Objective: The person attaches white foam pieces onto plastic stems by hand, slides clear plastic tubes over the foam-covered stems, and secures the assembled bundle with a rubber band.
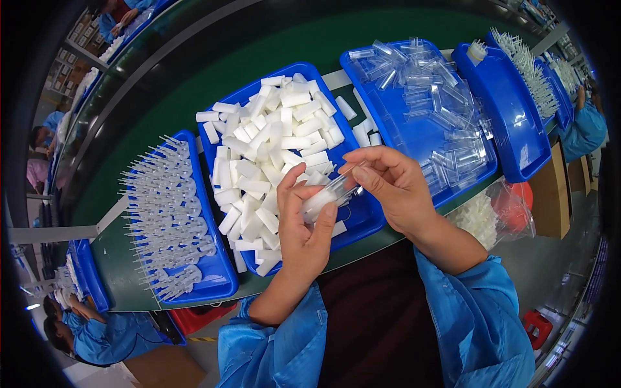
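My left hand (303, 226) is closed around a white foam-like piece (317, 202). A clear plastic tube (343, 187) meets that piece, and my right hand (393, 186) pinches the tube's far end between thumb and fingers. How far the white piece sits inside the tube I cannot tell. Both hands hover over the near right part of a blue tray (369, 220) heaped with white pieces (272, 142). To the right, another blue tray (482, 161) carries many loose clear tubes (446, 110).
At the left, a blue tray (217, 284) holds rows of thin-stemmed white parts (169, 213). Further right lie another blue tray (511, 129) and a tray of spiky white parts (527, 74). A plastic bag (479, 220) and a cardboard box (553, 194) stand below. Co-workers in blue sleeves sit around.
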Available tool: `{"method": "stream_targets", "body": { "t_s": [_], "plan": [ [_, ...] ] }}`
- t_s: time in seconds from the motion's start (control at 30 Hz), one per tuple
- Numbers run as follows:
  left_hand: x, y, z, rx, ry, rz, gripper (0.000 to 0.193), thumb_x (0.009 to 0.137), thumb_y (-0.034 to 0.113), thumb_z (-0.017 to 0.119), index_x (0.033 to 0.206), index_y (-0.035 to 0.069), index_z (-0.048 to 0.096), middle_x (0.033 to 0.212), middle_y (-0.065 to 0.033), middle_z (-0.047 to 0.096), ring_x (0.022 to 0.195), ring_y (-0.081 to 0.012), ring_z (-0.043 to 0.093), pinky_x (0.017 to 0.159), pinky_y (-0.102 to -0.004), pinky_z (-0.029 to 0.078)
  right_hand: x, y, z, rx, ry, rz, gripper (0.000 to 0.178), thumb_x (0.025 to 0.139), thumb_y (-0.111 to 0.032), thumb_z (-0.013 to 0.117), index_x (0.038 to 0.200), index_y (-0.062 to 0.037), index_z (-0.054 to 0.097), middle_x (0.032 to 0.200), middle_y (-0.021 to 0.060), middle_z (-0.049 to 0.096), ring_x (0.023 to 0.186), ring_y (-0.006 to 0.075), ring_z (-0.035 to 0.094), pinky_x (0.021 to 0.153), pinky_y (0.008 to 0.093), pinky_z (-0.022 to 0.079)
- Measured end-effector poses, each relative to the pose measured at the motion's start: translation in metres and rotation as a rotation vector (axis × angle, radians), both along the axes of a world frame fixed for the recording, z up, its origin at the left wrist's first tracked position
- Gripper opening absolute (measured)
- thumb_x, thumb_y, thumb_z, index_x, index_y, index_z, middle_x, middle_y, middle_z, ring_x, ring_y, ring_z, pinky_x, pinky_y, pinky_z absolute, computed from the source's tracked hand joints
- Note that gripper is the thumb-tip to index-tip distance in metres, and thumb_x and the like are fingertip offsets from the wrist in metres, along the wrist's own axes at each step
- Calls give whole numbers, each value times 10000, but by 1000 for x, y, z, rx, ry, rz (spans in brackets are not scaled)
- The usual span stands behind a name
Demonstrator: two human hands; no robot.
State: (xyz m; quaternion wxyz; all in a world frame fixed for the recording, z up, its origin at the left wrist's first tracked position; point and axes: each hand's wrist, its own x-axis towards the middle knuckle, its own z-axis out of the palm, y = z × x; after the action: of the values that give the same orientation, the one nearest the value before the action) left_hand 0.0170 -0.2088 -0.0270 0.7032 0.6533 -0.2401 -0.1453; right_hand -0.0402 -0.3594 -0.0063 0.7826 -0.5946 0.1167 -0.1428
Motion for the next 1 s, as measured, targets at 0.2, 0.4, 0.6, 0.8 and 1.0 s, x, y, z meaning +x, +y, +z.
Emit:
{"method": "stream_targets", "body": {
  "t_s": [0.2, 0.4, 0.6, 0.8, 1.0],
  "plan": [
    [-1, -4, -2, -104, 78, 45, 94, 914, 129, 511, 956, 45, 521, 1295, -143, 368, 995, -171, 478, 826, -268, 398, -3, 8, 3, 8, -38, -18, 210, 885, -99, 580, 1068, 3, 580, 931, 63, 631, 827, 91, 589, 722, 209, 466],
    [-2, -6, -1, 42, -194, 127, 93, 914, 134, 503, 905, 46, 532, 1268, -181, 366, 1110, -239, 428, 941, -375, 356, -4, 13, 1, 13, -100, -65, 192, 877, -73, 586, 1051, 8, 581, 930, 63, 629, 835, 85, 583, 730, 211, 469],
    [-1, -5, -2, 98, -251, 119, 106, 918, 133, 481, 900, 39, 525, 1257, -224, 342, 1171, -297, 380, 978, -430, 316, 0, 9, 5, -55, -61, -42, 179, 870, -59, 589, 1033, 16, 589, 910, 59, 629, 827, 80, 579, 732, 207, 468],
    [0, -2, -3, 132, -251, 71, 131, 894, 125, 510, 976, 27, 483, 1307, -233, 302, 1176, -325, 378, 981, -436, 314, 2, 1, 6, -117, -1, -23, 175, 859, -70, 607, 1014, 10, 606, 879, 61, 638, 803, 90, 593, 712, 218, 485],
    [1, 1, -2, 243, -250, 39, 286, 785, 41, 592, 1028, 31, 443, 1366, -234, 243, 1171, -353, 381, 979, -430, 318, 1, -1, 7, -185, -4, -7, 193, 846, -70, 618, 1026, -2, 614, 900, 64, 648, 805, 99, 601, 702, 223, 487]
  ]
}}
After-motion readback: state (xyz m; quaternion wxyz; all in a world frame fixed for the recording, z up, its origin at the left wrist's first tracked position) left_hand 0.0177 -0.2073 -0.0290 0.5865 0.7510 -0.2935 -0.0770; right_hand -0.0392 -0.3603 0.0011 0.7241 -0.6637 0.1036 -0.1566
